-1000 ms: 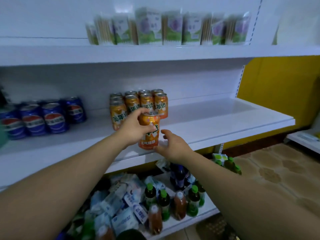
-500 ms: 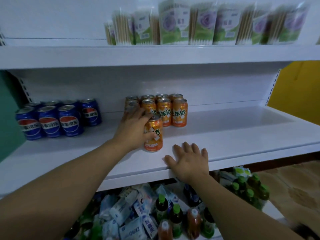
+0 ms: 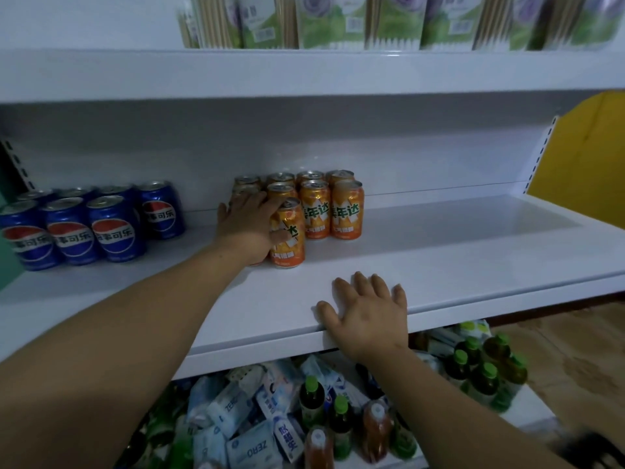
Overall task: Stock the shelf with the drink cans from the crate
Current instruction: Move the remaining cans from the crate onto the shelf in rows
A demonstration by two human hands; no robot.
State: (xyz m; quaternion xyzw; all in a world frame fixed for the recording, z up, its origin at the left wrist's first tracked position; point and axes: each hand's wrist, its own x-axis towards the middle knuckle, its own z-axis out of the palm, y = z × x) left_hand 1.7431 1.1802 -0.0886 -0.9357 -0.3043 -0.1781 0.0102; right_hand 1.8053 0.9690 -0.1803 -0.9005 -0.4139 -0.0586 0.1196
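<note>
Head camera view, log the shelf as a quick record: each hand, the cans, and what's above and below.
left hand: grips one orange can, upright on the shelf
right hand: flat on the shelf's front edge, holds nothing
orange cans: grouped right behind the held can
blue cans: grouped at the left, apart from the orange ones
above: green packets in a row
below: bottles and wrapped packs
</note>
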